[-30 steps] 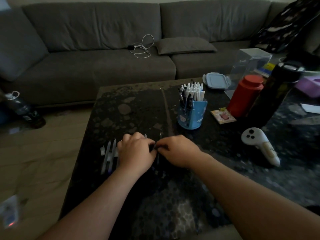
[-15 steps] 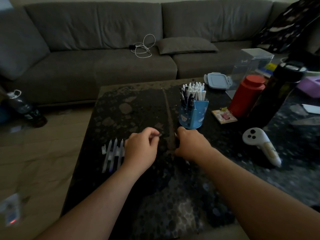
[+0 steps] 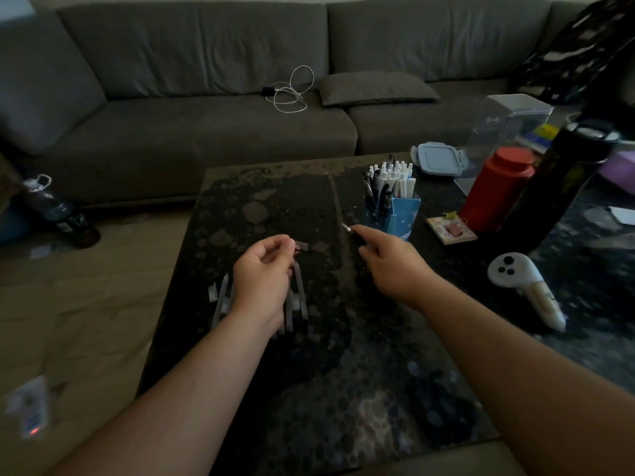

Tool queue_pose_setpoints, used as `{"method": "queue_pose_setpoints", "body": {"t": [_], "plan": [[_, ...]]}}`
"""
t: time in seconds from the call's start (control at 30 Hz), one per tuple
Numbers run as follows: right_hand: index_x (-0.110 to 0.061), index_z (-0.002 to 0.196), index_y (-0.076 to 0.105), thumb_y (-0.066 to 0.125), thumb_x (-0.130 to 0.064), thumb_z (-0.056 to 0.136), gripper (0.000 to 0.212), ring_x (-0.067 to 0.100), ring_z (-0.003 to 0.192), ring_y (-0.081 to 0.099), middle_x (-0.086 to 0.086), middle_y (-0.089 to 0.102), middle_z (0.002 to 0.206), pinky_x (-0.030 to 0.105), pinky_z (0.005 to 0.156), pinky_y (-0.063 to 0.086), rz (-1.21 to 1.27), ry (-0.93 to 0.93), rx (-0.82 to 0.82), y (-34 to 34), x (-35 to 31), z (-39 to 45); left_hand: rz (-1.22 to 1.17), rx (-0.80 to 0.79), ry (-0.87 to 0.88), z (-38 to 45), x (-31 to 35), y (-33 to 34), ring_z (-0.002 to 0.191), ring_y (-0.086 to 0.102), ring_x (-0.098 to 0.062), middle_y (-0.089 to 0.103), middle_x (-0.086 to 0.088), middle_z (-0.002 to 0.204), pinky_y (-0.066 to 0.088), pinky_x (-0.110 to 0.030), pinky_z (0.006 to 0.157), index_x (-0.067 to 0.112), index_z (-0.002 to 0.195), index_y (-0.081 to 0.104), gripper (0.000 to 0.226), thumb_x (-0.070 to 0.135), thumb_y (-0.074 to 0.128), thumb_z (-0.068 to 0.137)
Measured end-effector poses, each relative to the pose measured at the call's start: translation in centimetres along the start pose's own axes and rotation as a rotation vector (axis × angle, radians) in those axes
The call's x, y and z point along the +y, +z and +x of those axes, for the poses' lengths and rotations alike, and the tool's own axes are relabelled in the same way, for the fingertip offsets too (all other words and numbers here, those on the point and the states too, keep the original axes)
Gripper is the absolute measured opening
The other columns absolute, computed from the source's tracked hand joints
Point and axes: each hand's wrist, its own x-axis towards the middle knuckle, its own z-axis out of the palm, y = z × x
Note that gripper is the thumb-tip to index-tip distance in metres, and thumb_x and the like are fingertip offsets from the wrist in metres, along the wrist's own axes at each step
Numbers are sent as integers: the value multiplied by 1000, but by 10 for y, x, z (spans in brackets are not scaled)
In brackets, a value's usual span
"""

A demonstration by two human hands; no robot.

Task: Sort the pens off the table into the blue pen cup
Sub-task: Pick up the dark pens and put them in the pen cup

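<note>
Now, white pens lie in a row at nine o'clock, under the left hand, which pinches a small dark cap. The right hand grips a dark pen, tip up. Next: drop it into the crowded blue pen cup at two o'clock; open tabletop lies between.

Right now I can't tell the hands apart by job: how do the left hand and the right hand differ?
The left hand pinches a small dark cap; the right hand grips a dark pen, tip bared. The left hand hovers over the white pens; the right hand is beside the blue pen cup. Both are raised off the table.
</note>
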Motion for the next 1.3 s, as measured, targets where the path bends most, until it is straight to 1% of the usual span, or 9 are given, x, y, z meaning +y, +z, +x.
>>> {"method": "queue_pose_setpoints", "body": {"t": [0.1,0.2,0.3,0.43,0.7,0.8,0.93,1.2,1.3], "plan": [[-45,150,53,51,-35,111,40,10,108,60,-12,63,124,35,94,53,-102,-93,21,-1,-3,-6,-34,13,-16,0,3,1,90,70,-6,77,3,104,56,-23,77,28,107,74,12,17,69,103],[-39,138,65,55,-42,108,32,2,92,64,-18,68,106,26,78,53,-103,-128,32,1,-11,-8,-48,19,-31,-2,6,3,98,71,-6,75,6,109,57,-22,82,28,115,74,16,18,68,104],[-39,126,73,59,-44,106,25,2,82,66,-17,71,92,28,74,58,-141,-177,17,5,-15,-11,-50,22,-8,-5,8,4,85,72,4,75,10,104,56,-13,75,26,117,74,16,19,66,105],[-40,122,75,60,-46,105,23,2,83,67,-15,73,92,37,80,62,-166,-208,36,8,-17,-11,-42,35,-3,-7,9,4,81,72,4,77,9,103,58,-19,81,28,113,75,13,21,67,104],[-39,123,73,60,-47,104,24,1,79,65,-17,69,86,30,74,60,-197,-228,42,10,-19,-11,59,-57,6,-10,7,6,103,72,-7,78,8,108,58,-28,90,29,109,76,10,24,69,103],[-37,121,72,63,-43,104,21,0,81,64,-16,67,89,27,74,58,-209,-293,94,13,-21,-13,-11,-82,-63,-14,10,9,94,69,-12,75,3,101,56,-30,81,24,107,75,9,24,67,105],[-34,118,70,70,-39,99,19,2,90,59,-16,60,99,27,80,55,-230,-401,173,17,-20,-13,-162,-69,-182,-15,16,10,82,65,-14,72,2,83,53,-34,80,15,103,77,15,24,65,105],[-28,113,76,71,-32,100,15,1,88,57,-17,62,93,26,86,48,-217,-426,163,21,-22,-15,-83,-41,-161,-18,13,9,97,66,-19,73,-3,103,57,-40,95,22,107,79,22,22,57,109],[-30,113,77,69,-32,101,14,0,84,58,-17,64,90,23,77,46,-169,-395,129,23,-24,-14,-36,-38,-116,-19,12,9,98,66,-20,72,-2,101,58,-44,98,23,104,78,24,23,55,110]]}}
